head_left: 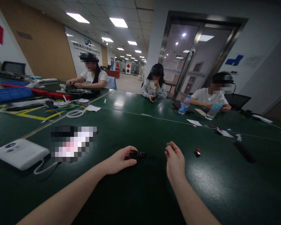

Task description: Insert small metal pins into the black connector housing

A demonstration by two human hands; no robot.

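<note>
My left hand (121, 160) is closed around one end of a small black oblong object (139, 155) low over the green table (150, 193). Small light marks dot its upper face; its exact kind is unclear. My right hand (175, 159) is raised a little to the right, thumb and fingertips pinched on a tiny greyish piece (169, 144), too small to name. A gap separates the two hands. On the table to the right of my right hand lies a small red and black part (197, 152) with a shiny bit.
At left lie a white power bank (21, 153) with a cable, a blurred-out bright phone-like screen (76, 143) and a blue tray (11, 93). Two water bottles (184, 105) stand at far right, near a dark long object (244, 150). Three people sit across the table.
</note>
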